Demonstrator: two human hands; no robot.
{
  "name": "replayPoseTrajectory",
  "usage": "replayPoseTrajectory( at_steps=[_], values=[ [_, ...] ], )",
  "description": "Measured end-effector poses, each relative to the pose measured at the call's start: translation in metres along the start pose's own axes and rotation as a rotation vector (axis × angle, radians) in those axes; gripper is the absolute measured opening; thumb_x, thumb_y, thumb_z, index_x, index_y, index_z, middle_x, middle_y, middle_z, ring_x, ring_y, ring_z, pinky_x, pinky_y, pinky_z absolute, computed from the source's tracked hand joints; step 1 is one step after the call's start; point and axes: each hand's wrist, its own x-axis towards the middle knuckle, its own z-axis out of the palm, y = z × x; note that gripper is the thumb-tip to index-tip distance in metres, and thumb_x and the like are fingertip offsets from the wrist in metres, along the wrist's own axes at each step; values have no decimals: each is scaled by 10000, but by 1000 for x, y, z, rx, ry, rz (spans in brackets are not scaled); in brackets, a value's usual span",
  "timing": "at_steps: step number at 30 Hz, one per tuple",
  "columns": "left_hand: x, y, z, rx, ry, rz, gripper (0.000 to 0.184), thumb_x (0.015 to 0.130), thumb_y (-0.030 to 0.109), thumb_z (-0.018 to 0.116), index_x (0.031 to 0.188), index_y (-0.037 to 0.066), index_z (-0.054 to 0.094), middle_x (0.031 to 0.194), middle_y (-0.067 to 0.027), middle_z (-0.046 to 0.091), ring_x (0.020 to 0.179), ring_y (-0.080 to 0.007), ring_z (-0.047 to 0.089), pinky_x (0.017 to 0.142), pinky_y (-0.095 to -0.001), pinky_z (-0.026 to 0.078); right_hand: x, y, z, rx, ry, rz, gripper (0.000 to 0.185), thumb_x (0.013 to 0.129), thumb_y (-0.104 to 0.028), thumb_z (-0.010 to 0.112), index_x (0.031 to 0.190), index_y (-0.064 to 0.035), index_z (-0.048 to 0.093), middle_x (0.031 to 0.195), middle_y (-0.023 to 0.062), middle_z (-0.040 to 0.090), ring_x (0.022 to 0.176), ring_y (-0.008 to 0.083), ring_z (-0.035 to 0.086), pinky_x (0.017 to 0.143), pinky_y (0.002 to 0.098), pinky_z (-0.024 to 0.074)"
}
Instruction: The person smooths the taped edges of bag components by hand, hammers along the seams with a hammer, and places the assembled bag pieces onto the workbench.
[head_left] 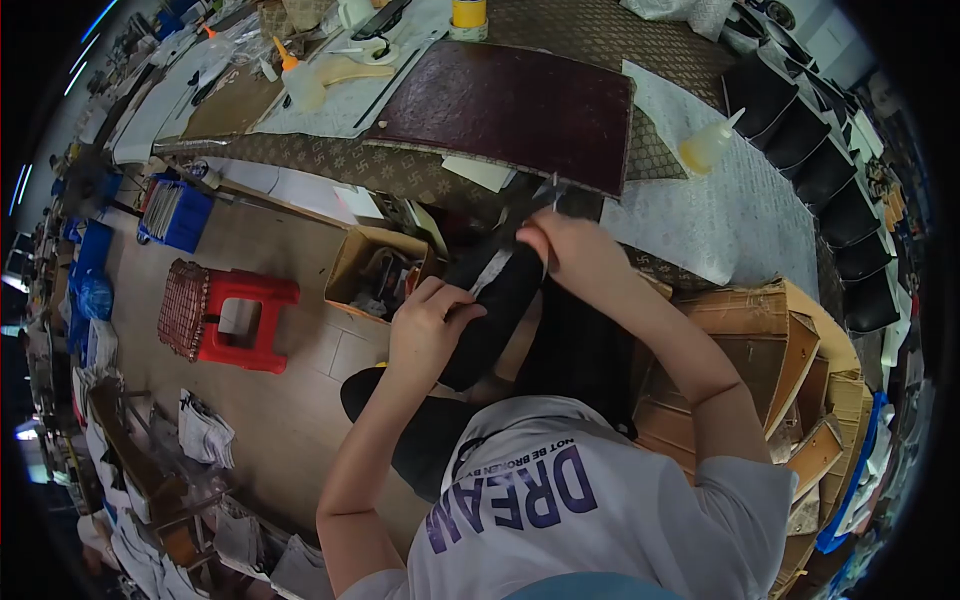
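A long black piece [497,318] with a pale strip [490,270] along it lies across my lap, below the table's front edge. My left hand [428,325] pinches its left side near the lower end of the strip. Close to its upper end, my right hand [580,252] is closed, thumb against the fingers. A small shiny metal tip [553,184] shows just beyond that hand; the tool it belongs to is mostly hidden.
A dark red board [510,108] lies on the table with glue bottles [708,145] around it. Black box-like pieces [840,190] line the right. An open carton [350,262] and a red stool [250,318] stand left; cardboard [725,330] is at my right.
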Motion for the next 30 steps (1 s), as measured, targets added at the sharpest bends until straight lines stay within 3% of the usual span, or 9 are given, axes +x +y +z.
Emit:
replayPoseTrajectory(
  at_steps=[4, 7, 10, 13, 14, 17, 21, 23, 30],
  values=[
    [-7, -3, 0, 111, 93, 158, 184, 758, 147, 785, 920, 79, 730, 795, -68, 591, 708, -269, 632, 650, -372, 517, -9, -26, 12, 276, 302, -23, 268, 982, -326, 570, 1025, -67, 623, 847, 165, 676, 776, 371, 677, 663, 429, 555],
    [-6, 7, -23, 98, -33, 128, 176, 754, 147, 786, 912, 88, 736, 801, -65, 591, 709, -260, 634, 653, -368, 520, -13, -17, 13, 86, -143, -120, 319, 978, -405, 550, 1069, -107, 623, 834, 150, 684, 772, 358, 686, 673, 476, 549],
    [-12, 11, -29, 20, -117, -35, 161, 748, 153, 790, 890, 95, 740, 803, -65, 591, 708, -251, 638, 654, -364, 522, 11, -19, -4, -69, 57, 79, 289, 959, -348, 601, 1112, -106, 564, 846, 157, 687, 756, 354, 687, 639, 453, 547],
    [-19, 4, -24, -12, -66, -75, 152, 741, 161, 795, 867, 100, 739, 787, -59, 588, 698, -245, 636, 650, -359, 522, -11, -39, 18, 436, 215, -14, 204, 966, -290, 595, 990, -88, 616, 877, 167, 683, 742, 359, 683, 634, 442, 548],
    [-21, 0, -21, -4, -42, -60, 153, 738, 165, 798, 863, 101, 738, 782, -57, 588, 692, -243, 634, 646, -357, 522, -16, -29, 14, 160, -57, -341, 210, 983, -283, 571, 946, -87, 636, 891, 169, 683, 757, 364, 680, 636, 448, 543],
    [-24, -2, -20, 41, -7, -74, 154, 728, 170, 804, 848, 104, 734, 763, -46, 586, 693, -238, 633, 638, -349, 521, 3, -35, -3, 71, -256, 11, 199, 981, -263, 570, 1049, -80, 608, 916, 169, 682, 776, 375, 672, 636, 454, 541],
    [-32, -3, -16, 148, 68, -1, 172, 721, 172, 808, 870, 116, 743, 792, -39, 596, 717, -245, 634, 636, -350, 519, -9, -51, 16, 329, 197, -50, 259, 951, -229, 621, 1138, -50, 601, 910, 164, 682, 735, 373, 670, 634, 440, 548],
    [-35, -3, -24, 123, 38, 58, 209, 726, 164, 803, 923, 122, 747, 830, -48, 600, 740, -255, 638, 647, -358, 524, -26, -33, 23, 127, -235, -337, 291, 955, -263, 616, 1156, -53, 617, 909, 164, 681, 737, 366, 672, 631, 427, 552],
    [-45, 2, -41, -63, -129, -164, 284, 773, 116, 770, 1055, 132, 734, 895, -89, 598, 830, -281, 646, 734, -372, 533, 6, -36, 11, 264, 396, -160, 225, 938, -85, 643, 1149, -9, 620, 869, 137, 656, 719, 247, 663, 618, 329, 498]
  ],
)
